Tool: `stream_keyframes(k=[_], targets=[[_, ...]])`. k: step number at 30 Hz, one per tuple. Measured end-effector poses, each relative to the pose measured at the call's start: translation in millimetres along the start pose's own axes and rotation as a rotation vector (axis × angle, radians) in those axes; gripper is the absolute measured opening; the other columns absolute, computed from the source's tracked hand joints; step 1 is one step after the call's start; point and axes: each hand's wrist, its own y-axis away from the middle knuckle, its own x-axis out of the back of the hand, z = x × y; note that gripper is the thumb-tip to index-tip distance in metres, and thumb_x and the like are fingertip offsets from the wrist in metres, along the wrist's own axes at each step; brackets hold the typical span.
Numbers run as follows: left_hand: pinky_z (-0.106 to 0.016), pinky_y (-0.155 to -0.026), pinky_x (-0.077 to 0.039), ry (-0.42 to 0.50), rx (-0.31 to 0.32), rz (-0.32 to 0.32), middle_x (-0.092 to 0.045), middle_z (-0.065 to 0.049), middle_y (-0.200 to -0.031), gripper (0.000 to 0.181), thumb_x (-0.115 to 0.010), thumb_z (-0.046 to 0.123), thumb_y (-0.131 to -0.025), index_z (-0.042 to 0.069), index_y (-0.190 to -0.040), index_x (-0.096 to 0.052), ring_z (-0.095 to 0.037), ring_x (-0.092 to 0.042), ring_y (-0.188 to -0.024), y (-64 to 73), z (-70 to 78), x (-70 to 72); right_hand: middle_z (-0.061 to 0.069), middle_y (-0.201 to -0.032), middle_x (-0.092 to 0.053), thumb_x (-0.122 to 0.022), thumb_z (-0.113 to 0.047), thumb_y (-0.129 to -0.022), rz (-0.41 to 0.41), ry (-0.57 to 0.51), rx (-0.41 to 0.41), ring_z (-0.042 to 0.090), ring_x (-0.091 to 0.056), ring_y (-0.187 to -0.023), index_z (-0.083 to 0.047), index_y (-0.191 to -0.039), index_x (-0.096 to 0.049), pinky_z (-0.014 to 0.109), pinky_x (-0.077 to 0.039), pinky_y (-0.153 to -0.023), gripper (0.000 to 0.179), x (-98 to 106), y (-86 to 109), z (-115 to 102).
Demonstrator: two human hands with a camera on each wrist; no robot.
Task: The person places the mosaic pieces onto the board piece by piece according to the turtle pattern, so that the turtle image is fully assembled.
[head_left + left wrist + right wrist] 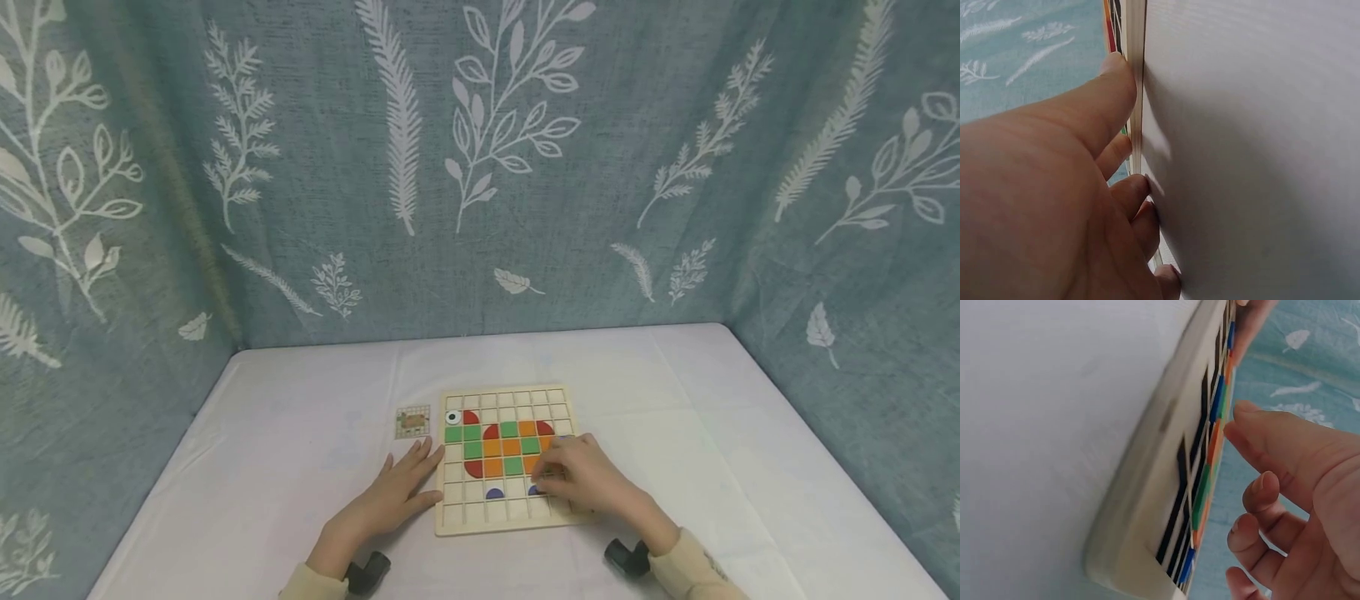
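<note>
A pale wooden grid board [453, 521] carries green, orange and red tiles, a black-and-white eye tile [453, 417] at upper left, and blue rounded tiles such as the lower blue tile [495, 494]. My left hand [390, 500] lies with spread fingers against the board's left edge; its thumb [1124, 81] touches that edge. Over the lower right of the board is my right hand [588, 477], beside another blue tile [535, 490]. Thumb and forefinger [1230, 431] come close together just above the tiles, the other fingers loosely bent. No tile shows between them.
A small picture card [412, 422] with a gridded pattern lies left of the board. The white-covered table [300, 408] reaches back to a blue-green leaf-patterned curtain [427, 283]. Black wrist devices, such as the left one [368, 573], sit near both wrists.
</note>
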Motion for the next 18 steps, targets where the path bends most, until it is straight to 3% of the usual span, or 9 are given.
stream_keyframes(k=[5, 12, 18], targets=[[-0.059, -0.112, -0.001, -0.01, 0.014, 0.001, -0.023, -0.013, -0.152, 0.065, -0.055, 0.042, -0.09, 0.012, -0.144, -0.034, -0.033, -0.013, -0.142, 3.8, -0.6, 0.5, -0.021, -0.074, -0.052, -0.071, -0.031, -0.082, -0.01, -0.008, -0.009, 0.002, -0.045, -0.068, -0.024, -0.082, -0.071, 0.032, -0.032, -0.078, 0.007, 4, -4.7, -1], [-0.06, -0.112, -0.006, -0.072, 0.002, 0.015, -0.027, -0.013, -0.151, 0.062, -0.054, 0.042, -0.091, 0.011, -0.142, -0.038, -0.033, -0.019, -0.141, 5.6, 0.1, 0.0, -0.015, -0.073, -0.051, -0.071, -0.029, -0.082, 0.055, 0.019, -0.007, 0.005, -0.045, -0.067, -0.023, -0.082, -0.07, 0.033, -0.031, -0.077, 0.006, 11, -6.9, 4], [-0.058, -0.112, -0.009, -0.069, -0.009, -0.036, -0.033, -0.014, -0.148, 0.061, -0.057, 0.043, -0.088, 0.014, -0.14, -0.043, -0.032, -0.025, -0.139, 8.4, 2.5, 6.1, -0.009, -0.077, -0.054, -0.072, -0.026, -0.081, 0.133, 0.021, -0.085, 0.01, -0.047, -0.071, -0.021, -0.087, -0.069, 0.031, -0.027, -0.072, 0.007, 22, -0.3, 20]])
